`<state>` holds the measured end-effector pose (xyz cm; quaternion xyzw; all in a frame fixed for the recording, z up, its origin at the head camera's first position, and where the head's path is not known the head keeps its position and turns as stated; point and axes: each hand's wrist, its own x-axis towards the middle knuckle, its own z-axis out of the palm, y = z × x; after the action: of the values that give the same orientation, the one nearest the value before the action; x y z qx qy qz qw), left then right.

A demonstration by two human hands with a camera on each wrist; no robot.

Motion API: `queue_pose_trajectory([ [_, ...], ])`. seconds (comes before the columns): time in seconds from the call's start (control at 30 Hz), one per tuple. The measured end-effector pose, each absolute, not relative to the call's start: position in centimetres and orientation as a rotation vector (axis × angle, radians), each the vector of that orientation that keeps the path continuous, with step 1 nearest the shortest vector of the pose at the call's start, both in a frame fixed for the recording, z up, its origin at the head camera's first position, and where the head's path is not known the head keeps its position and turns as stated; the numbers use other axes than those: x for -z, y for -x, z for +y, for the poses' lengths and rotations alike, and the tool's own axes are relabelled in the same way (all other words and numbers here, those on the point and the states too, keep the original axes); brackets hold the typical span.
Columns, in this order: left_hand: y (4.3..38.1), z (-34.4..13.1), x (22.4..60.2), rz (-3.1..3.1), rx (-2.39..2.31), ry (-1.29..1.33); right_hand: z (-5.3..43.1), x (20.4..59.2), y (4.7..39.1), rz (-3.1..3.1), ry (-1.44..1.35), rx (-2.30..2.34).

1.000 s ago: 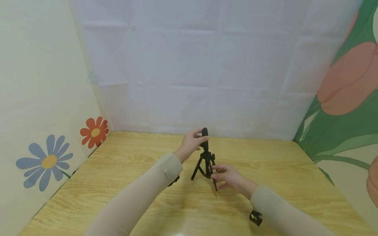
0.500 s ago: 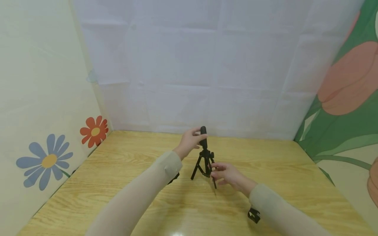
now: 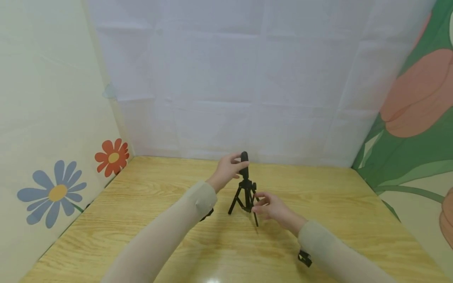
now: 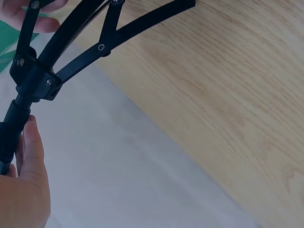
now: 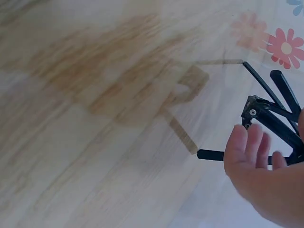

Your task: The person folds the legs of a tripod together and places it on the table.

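Note:
A small black tripod (image 3: 247, 192) stands on the wooden table with its legs spread and its thick handle pointing up. My left hand (image 3: 226, 171) grips that handle (image 3: 244, 156) from the left, thumb across the near side. In the left wrist view the fingers (image 4: 32, 147) lie along the shaft just beyond the leg hub (image 4: 39, 80). Lower down, my right hand (image 3: 277, 211) has its thumb and fingers around the near right leg (image 3: 256, 220). The right wrist view shows curved fingers (image 5: 247, 145) in front of this leg, hiding part of it.
The glossy wooden table (image 3: 159, 173) mirrors the legs in the right wrist view. A white cloth (image 3: 212, 78) hangs behind it, a flowered panel (image 3: 35, 118) stands left and a green floral panel (image 3: 410, 157) right. Black wrist gear (image 3: 304, 258) hangs under the right sleeve.
The tripod and both hands have shifted very slightly left and up in the head view. My right hand's upper finger has risen a little along the leg. My left hand keeps its grip.

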<state>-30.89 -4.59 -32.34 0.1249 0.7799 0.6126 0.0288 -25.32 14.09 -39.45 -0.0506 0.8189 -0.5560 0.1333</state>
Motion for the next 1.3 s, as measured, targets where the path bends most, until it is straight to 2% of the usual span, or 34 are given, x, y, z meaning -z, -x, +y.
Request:
queue_pose_trajectory([
  [0.33,30.2,-3.9,32.5,2.518,-1.79,-0.584,14.0,40.0,25.3,2.482,0.231,1.555],
  [0.8,29.2,-3.9,33.3,2.623,-1.625,-0.656,13.5,41.0,25.6,2.52,0.231,1.44],
  [1.3,29.1,-4.1,33.0,2.525,-1.742,-0.627,13.5,41.0,26.0,2.531,0.311,1.392],
])
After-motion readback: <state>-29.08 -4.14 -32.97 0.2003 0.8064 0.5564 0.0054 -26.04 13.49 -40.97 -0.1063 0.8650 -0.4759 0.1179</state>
